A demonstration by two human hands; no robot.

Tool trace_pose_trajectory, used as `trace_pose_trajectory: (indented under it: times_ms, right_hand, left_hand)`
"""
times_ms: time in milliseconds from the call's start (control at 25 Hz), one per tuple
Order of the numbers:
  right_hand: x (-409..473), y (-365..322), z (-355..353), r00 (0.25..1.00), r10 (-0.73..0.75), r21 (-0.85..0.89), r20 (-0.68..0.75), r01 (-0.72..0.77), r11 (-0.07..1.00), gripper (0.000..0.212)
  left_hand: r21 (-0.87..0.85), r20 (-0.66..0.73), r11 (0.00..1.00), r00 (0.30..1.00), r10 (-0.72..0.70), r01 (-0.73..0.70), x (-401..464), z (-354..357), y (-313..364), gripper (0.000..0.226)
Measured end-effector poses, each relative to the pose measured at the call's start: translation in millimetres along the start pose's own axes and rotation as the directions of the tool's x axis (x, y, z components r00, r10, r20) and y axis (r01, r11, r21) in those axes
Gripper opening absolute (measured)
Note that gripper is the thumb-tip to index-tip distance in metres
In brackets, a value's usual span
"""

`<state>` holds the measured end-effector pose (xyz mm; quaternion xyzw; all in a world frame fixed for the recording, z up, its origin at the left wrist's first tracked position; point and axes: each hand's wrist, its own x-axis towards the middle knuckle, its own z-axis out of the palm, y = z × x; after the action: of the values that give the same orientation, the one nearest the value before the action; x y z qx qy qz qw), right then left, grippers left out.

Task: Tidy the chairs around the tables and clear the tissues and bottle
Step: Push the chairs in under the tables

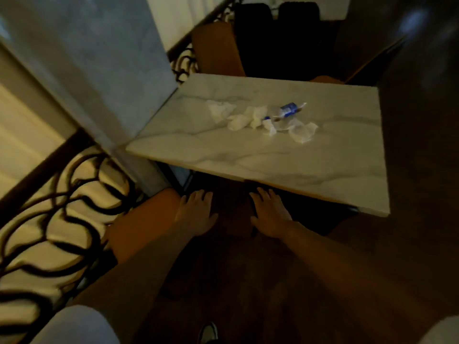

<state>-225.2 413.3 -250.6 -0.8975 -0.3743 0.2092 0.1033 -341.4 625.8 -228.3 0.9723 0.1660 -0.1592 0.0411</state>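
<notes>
Chair (231, 207), dark and tucked half under the table (248, 155) at my six o'clock: my left hand (196, 212) and right hand (269, 216) lie flat on it, fingers straight, gripping nothing. I should push evenly, both palms. Tissues (238, 120) and bottle (285, 111) wait at one o'clock.

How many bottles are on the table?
1. A clear plastic bottle with a blue label lies on its side on the marble table, among the crumpled tissues. The picture is blurry, so the tissues could hide something small.
</notes>
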Motion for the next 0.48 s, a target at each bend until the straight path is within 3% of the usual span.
trace_pose_trajectory:
  times_ms: [120, 240, 360, 480]
  right_hand:
    - [15.9, -79.9, 18.3, 0.964, -0.260, -0.025, 0.062, 0.262, 0.965, 0.084]
    - [26.5, -157.9, 42.0, 0.859, -0.483, -0.127, 0.170, 0.505, 0.854, 0.093]
    - [34.1, -209.3, 63.3, 0.775, -0.580, -0.226, 0.253, 0.630, 0.743, 0.098]
    - [43.6, -243.1, 84.4, 0.773, -0.557, -0.337, 0.303, 0.634, 0.696, 0.101]
  left_hand:
    - [-0.098, 0.031, 0.970, 0.975, -0.218, 0.220, -63.1, 8.6, -63.4, 0.093]
    - [-0.128, 0.171, 0.910, 0.912, -0.372, 0.395, -129.6, 29.8, -117.3, 0.107]
    - [-0.126, 0.305, 0.876, 0.858, -0.413, 0.466, -178.4, 55.7, -158.6, 0.103]
    - [-0.130, 0.348, 0.884, 0.856, -0.383, 0.449, -206.0, 74.4, -195.1, 0.086]
